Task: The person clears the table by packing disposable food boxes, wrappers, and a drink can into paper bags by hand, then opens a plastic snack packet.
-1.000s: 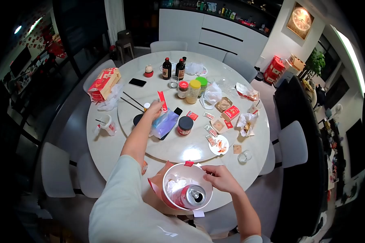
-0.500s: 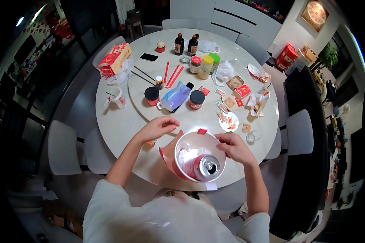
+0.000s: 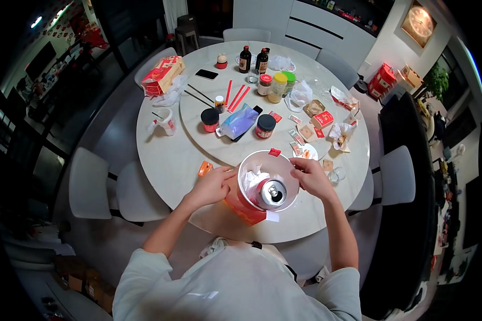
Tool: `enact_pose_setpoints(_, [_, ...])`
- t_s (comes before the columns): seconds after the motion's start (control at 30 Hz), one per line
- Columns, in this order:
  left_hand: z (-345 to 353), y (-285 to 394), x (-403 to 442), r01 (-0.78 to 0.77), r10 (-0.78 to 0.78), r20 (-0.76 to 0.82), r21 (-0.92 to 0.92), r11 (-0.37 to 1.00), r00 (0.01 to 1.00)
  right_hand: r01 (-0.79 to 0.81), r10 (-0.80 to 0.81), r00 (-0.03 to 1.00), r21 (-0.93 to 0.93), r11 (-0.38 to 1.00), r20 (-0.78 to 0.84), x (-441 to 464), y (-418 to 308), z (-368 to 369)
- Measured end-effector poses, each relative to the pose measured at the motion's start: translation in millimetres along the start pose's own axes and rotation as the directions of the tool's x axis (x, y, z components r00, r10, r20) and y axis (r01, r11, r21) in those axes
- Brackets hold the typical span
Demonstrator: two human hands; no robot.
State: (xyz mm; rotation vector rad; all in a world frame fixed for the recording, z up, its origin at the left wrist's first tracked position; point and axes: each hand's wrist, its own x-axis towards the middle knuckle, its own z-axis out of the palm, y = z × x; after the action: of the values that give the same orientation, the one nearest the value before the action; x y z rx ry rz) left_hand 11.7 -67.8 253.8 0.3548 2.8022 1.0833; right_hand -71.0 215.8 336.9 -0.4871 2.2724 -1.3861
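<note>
A large white-rimmed paper bucket (image 3: 249, 160) is held over the near side of the round table, with a silver-topped can (image 3: 273, 193) and crumpled white paper inside. My right hand (image 3: 311, 177) grips its right rim. At its left side, my left hand (image 3: 214, 185) is closed on the red and brown paper bag (image 3: 243, 209) beside the bucket. An orange packet (image 3: 205, 168) lies just beyond my left hand. Three red paper strips (image 3: 240, 99) rest on the turntable near a small bottle (image 3: 219, 104).
Dark-lidded jars (image 3: 265, 126), a purple pouch (image 3: 238, 122) and glass bottles (image 3: 245, 59) stand or lie on the turntable. Food wrappers (image 3: 341, 136) and a glass (image 3: 336, 175) are at the right. A cup (image 3: 167, 122) stands left; grey chairs (image 3: 392, 175) surround the table.
My left hand has come back from the red strips, where it held one, to the paper bag at the bucket's left. The strips now lie together. The view has shifted.
</note>
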Motion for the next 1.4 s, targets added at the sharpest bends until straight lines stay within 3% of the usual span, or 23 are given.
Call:
enact_pose_setpoints(0.1, [6, 6, 2, 0.098, -0.093, 0.066, -0.085, 0.992, 0.994, 0.175, -0.19, 0.981, -0.217, 0.96, -0.048, -2, 13, 7])
enact_pose_setpoints(0.2, [10, 11, 2, 0.066, -0.063, 0.054, -0.065, 0.996, 0.997, 0.19, -0.222, 0.975, -0.422, 0.887, -0.028, -5, 11, 11])
enact_pose_setpoints(0.3, [10, 18, 5, 0.04, -0.028, 0.111, -0.112, 0.993, 0.993, 0.25, -0.3, 0.952, -0.412, 0.876, -0.061, 0, 17, 14])
enact_pose_setpoints(0.4, [9, 29, 3, -0.024, 0.031, 0.029, -0.212, 0.977, 0.999, 0.163, -0.233, 0.964, -0.407, 0.899, -0.13, 0, 8, 11])
enact_pose_setpoints(0.5, [-4, 46, 1, 0.043, -0.024, 0.147, -0.126, 0.991, 0.989, 0.128, -0.227, 0.954, -0.418, 0.899, -0.197, 1, 20, 8])
enact_pose_setpoints(0.57, [4, 37, 5, -0.039, 0.06, 0.091, -0.218, 0.975, 0.994, 0.112, -0.215, 0.96, -0.456, 0.883, -0.181, 0, 24, 7])
enact_pose_setpoints(0.6, [8, 33, 6, -0.08, 0.098, 0.059, -0.263, 0.962, 0.993, 0.115, -0.216, 0.966, -0.508, 0.854, -0.145, -1, 24, 9])
enact_pose_setpoints(0.7, [11, 34, 9, -0.062, 0.078, 0.097, -0.164, 0.985, 0.992, 0.117, -0.206, 0.977, -0.662, 0.741, -0.059, -3, 26, 23])
enact_pose_setpoints(0.8, [-1, 59, 6, -0.022, 0.066, 0.168, -0.25, 0.968, 0.984, 0.084, -0.163, 0.987, -0.805, 0.588, -0.016, -1, 26, 36])
enact_pose_setpoints(0.9, [4, 43, 6, -0.06, 0.115, 0.214, -0.246, 0.967, 0.97, 0.108, -0.16, 0.986, -0.881, 0.461, 0.037, 9, 34, 40])
enact_pose_setpoints(1.0, [8, 49, 6, -0.052, 0.107, 0.19, -0.273, 0.961, 0.976, 0.109, -0.262, 0.965, -0.914, 0.391, 0.003, 9, 39, 58])
enact_pose_setpoints(1.1, [13, 43, 4, -0.01, 0.065, 0.191, -0.277, 0.961, 0.98, 0.229, -0.323, 0.942, -0.88, 0.416, 0.093, 10, 42, 63])
enact_pose_setpoints(1.23, [14, 46, 3, -0.076, 0.134, 0.185, -0.29, 0.954, 0.974, 0.287, -0.397, 0.908, -0.89, 0.354, 0.135, 14, 52, 69])
enact_pose_setpoints(1.33, [15, 48, 3, -0.103, 0.161, 0.177, -0.299, 0.949, 0.971, 0.286, -0.37, 0.914, -0.909, 0.303, 0.164, 18, 55, 75])
enact_pose_setpoints(1.4, [18, 45, 4, -0.103, 0.156, 0.167, -0.289, 0.952, 0.973, 0.225, -0.181, 0.97, -0.885, 0.407, 0.163, 14, 53, 76])
